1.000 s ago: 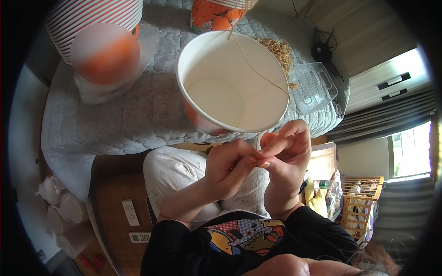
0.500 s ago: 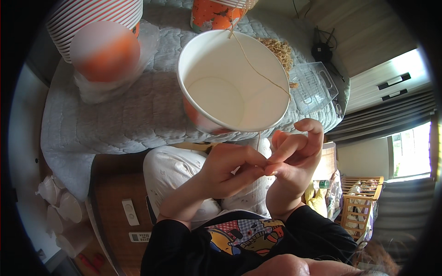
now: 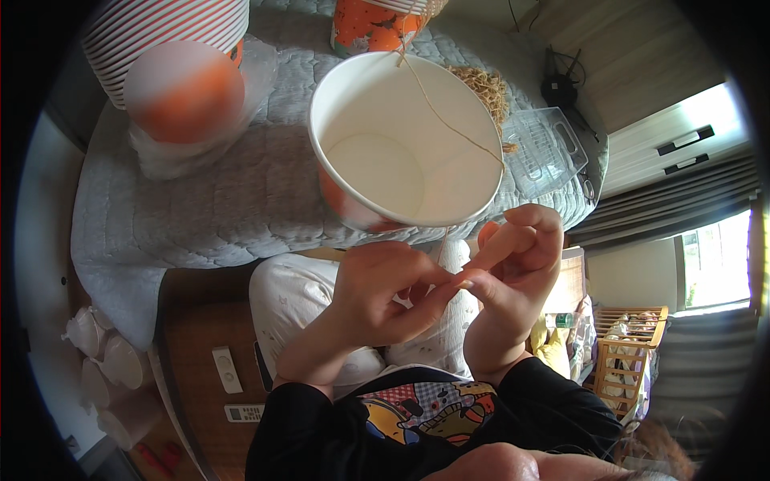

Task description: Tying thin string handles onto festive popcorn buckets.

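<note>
A white paper bucket [image 3: 353, 128] with an orange outside stands on the quilted bed edge before me, its mouth tilted toward me. A thin twine [image 3: 433, 104] crosses its mouth from the far rim to the right rim. Below the near rim a short stretch of strand drops toward my fingers. My left hand [image 3: 381, 293] pinches the twine between thumb and forefinger. Tip to tip with it, my right hand [image 3: 517, 276] pinches too, its other fingers curled upward. The bit of twine between the fingertips is mostly hidden.
Nested buckets [image 3: 172, 32] lean at the left on clear plastic wrap. Behind the bucket are another orange stack [image 3: 373, 24], a heap of twine [image 3: 485, 88] and a clear plastic basket [image 3: 545, 152]. A remote control [image 3: 243, 413] and a power strip [image 3: 227, 370] lie at lower left.
My left hand has shifted slightly left and up, its fingers turning. My right fingers have curled a little more, with the thumb now at the left fingertips. The bucket has barely moved.
</note>
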A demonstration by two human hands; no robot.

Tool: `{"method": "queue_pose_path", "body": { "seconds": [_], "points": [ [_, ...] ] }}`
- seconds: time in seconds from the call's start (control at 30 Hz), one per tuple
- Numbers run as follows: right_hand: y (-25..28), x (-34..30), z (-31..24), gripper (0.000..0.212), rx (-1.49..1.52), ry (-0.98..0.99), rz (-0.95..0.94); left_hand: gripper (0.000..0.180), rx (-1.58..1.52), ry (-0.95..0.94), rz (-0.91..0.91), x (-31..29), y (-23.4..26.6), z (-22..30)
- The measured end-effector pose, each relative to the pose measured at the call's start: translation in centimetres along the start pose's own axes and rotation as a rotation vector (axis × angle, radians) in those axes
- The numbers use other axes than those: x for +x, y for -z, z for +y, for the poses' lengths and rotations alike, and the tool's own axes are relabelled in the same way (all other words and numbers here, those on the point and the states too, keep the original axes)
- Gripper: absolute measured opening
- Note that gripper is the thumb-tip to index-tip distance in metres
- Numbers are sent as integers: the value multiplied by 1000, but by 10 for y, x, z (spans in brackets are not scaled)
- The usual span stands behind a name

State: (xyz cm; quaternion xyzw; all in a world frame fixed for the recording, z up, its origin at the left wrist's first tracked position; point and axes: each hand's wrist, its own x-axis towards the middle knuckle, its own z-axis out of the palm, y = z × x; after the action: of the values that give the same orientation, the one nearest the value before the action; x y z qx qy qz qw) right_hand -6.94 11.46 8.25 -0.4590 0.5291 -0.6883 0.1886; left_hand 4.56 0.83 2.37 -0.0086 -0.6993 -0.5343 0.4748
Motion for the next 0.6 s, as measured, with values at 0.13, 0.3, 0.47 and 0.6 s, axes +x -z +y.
{"method": "queue_pose_path", "body": {
  "seconds": [0.13, 0.3, 0.47, 0.6],
  "points": [
    [-1, -2, -1, 59, -30, -4, 20, 9, 89, -74, 45, 1, -3, -1],
    [-6, -2, 2, 55, -43, 9, 19, 10, 181, -139, 102, 0, -2, -1],
    [6, 5, 11, 54, -152, 254, 20, 10, 50, 35, 137, -4, 0, -3],
    [18, 21, 15, 51, -433, 528, -21, 10, -5, 75, 237, -6, -4, -5]
  ]
}}
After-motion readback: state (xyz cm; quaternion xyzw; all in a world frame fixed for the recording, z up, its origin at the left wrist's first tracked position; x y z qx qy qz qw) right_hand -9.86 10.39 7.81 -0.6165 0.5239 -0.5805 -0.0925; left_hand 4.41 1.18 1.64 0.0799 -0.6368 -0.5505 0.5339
